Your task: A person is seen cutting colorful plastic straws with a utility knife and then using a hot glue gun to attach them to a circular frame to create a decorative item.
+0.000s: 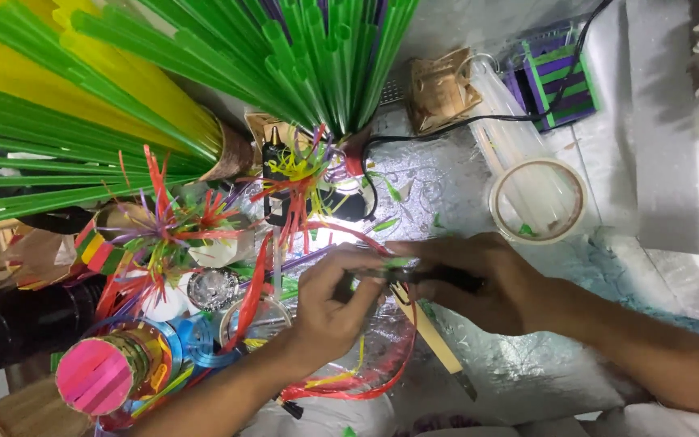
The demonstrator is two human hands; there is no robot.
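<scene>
Landmark: the tape roll, lying flat on the silver-covered table.

Nearest the camera, well left and below the tape roll, the pink straw bundle is standing on end, cut faces up, likely so the colours are showing. Just right of it, red plastic strips are curling loose over the table edge, trailing down from the work.

Left and below the tape roll, both hands are meeting over the table. The left hand is curling nearly closed, fingertips pinching a small green straw piece, holding it steady at the tip of the tool. The right hand is wrapping fully closed round a dark tool, looks like a glue gun or cutter, cannot tell which; it is pointing left at the pinched piece so the two are touching there. Under the hands a flat wooden stick is lying slantwise on the table, seemingly parked within reach.

Further left of the tape roll, finished straw flowers with spiky red, purple and green petals are standing upright in a cluster, set aside off the work spot. A black gadget is sitting between them and the tape roll, its cord running up to the right.

Inside and behind the tape roll, a clear plastic sleeve is lying. Above it a purple-green striped box is sitting at the far edge. Far left of the tape roll, big fans of green straws and yellow straws are spreading out.
</scene>
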